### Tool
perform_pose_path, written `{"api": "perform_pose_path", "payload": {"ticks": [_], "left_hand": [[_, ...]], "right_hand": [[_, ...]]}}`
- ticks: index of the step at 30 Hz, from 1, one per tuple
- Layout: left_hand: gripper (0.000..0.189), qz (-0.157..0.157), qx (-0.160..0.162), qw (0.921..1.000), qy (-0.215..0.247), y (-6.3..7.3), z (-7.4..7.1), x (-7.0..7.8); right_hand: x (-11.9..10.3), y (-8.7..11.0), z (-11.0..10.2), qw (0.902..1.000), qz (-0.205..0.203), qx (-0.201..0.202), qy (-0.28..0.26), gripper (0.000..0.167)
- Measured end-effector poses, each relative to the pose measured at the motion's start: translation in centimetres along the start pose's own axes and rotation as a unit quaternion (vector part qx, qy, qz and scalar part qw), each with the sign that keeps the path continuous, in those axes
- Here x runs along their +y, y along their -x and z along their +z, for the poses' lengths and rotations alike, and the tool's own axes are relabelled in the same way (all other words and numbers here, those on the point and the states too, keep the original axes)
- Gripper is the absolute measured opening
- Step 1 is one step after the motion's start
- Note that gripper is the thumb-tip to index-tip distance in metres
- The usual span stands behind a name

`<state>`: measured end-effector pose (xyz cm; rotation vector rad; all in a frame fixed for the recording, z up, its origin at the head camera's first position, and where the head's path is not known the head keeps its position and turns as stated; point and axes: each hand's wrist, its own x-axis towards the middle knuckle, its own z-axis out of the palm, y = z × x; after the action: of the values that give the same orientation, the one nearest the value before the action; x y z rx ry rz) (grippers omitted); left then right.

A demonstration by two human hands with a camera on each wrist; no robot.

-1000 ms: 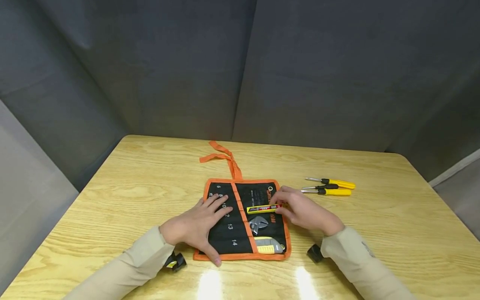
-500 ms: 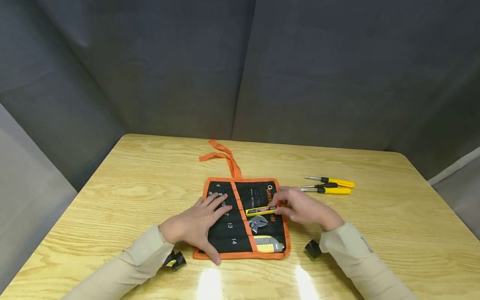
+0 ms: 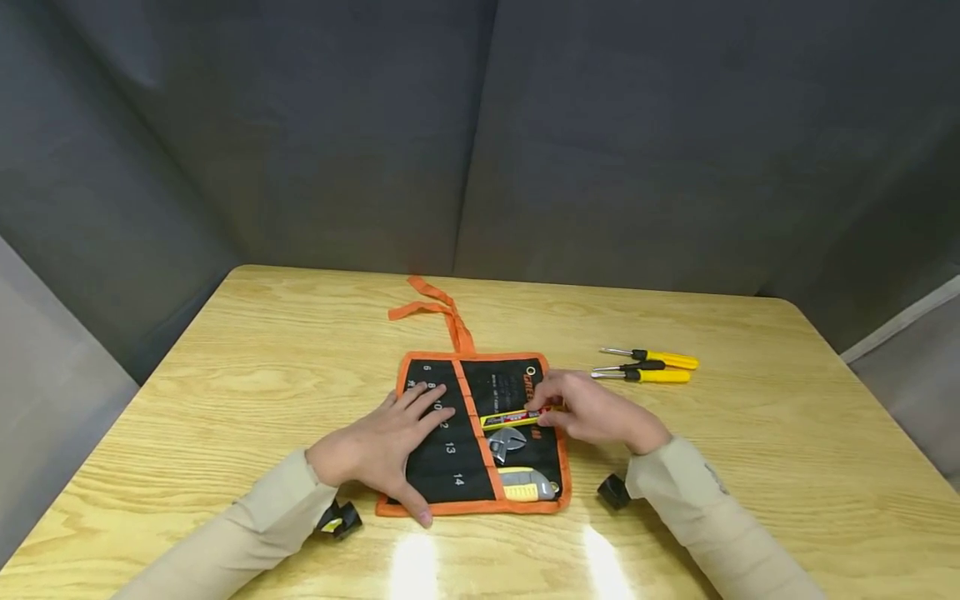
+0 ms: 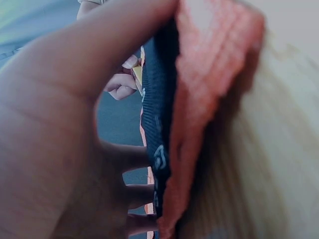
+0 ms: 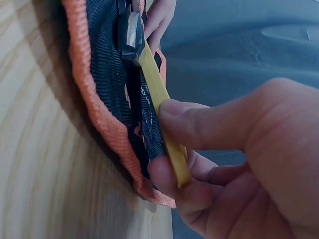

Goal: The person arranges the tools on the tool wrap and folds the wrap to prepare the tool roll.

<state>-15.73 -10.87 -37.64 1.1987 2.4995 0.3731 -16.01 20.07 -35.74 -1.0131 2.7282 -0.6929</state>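
A black fabric tool roll [image 3: 427,479] with orange trim lies spread on the table, numbers printed on its pocket panel. My left hand [image 3: 378,450] rests on that panel, fingers spread and thumb over the lower edge. Between thumb and fingers, my right hand [image 3: 596,410] pinches a slim yellow blade case [image 5: 158,89] with a red and black label. In the head view, the case's far end meets the orange pocket edge; whether its tip is inside cannot be told. Beside it, an adjustable wrench [image 3: 507,442] and a grey and yellow utility knife [image 3: 528,485] poke out of pockets.
Several yellow- and black-handled screwdrivers [image 3: 660,377] lie on the wooden table [image 3: 285,358] right of the roll. Orange tie straps [image 3: 457,329] stretch from the roll's far edge. Dark curtains [image 3: 480,142] hang behind the table.
The yellow case has shifted slightly left toward the orange pocket edge, held by the right hand. The left hand stays on the roll. The head view has turned a little.
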Motion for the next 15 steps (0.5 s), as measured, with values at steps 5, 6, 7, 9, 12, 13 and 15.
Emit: {"api": "perform_pose_path", "payload": {"ticks": [5, 6, 7, 9, 12, 13, 15], "left_hand": [[0.123, 0.001, 0.002, 1.0000, -0.004, 0.3, -0.2, 0.0], [0.122, 0.002, 0.003, 1.0000, -0.005, 0.3, -0.3, 0.0], [0.122, 0.003, 0.004, 1.0000, -0.006, 0.3, -0.3, 0.1], [0.122, 0.007, 0.005, 0.9999, -0.008, 0.3, -0.4, 0.1], [0.121, 0.012, 0.005, 0.9999, -0.009, 0.3, -0.4, 0.2], [0.121, 0.012, 0.004, 0.9999, -0.008, 0.3, -0.4, 0.2], [0.121, 0.011, 0.001, 0.9999, -0.007, 0.3, -0.4, 0.1]], "right_hand": [[-0.2, -0.5, -0.3, 0.9999, -0.013, -0.010, 0.003, 0.011], [-0.3, -0.6, -0.5, 0.9998, -0.014, -0.013, 0.007, 0.011], [-0.4, -0.7, -0.7, 0.9996, -0.019, -0.016, 0.012, 0.011], [-0.7, -1.0, -1.2, 0.9993, -0.020, -0.022, 0.021, 0.012], [-0.9, -1.3, -1.7, 0.9990, -0.020, -0.031, 0.027, 0.012], [-1.0, -1.3, -1.8, 0.9990, -0.017, -0.034, 0.025, 0.012], [-1.0, -1.5, -1.8, 0.9990, -0.013, -0.037, 0.023, 0.012]]}}
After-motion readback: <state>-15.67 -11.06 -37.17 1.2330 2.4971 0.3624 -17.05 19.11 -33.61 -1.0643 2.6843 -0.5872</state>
